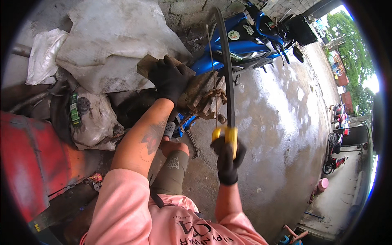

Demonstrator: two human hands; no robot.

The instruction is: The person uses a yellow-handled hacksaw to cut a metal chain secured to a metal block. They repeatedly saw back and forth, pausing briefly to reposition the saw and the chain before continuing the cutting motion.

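At five o'clock, my black-gloved right hand (228,160) is clenching a black-framed, yellow-handled hacksaw (229,81); at eleven, my black-gloved left hand (168,81) is covering a brown, wooden-looking block (146,65), finger closure unclear. I'm apparently sawing; stroking is needing steady bracing.

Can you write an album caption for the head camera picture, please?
Busy gloves: left hand on a wooden board, right hand gripping a yellow-handled saw, near a blue motorbike.

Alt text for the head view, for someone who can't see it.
A person's black-gloved right hand grips a yellow-handled bow saw while the black-gloved left hand rests on a wooden board. A blue motorcycle stands beyond, on wet-looking concrete.
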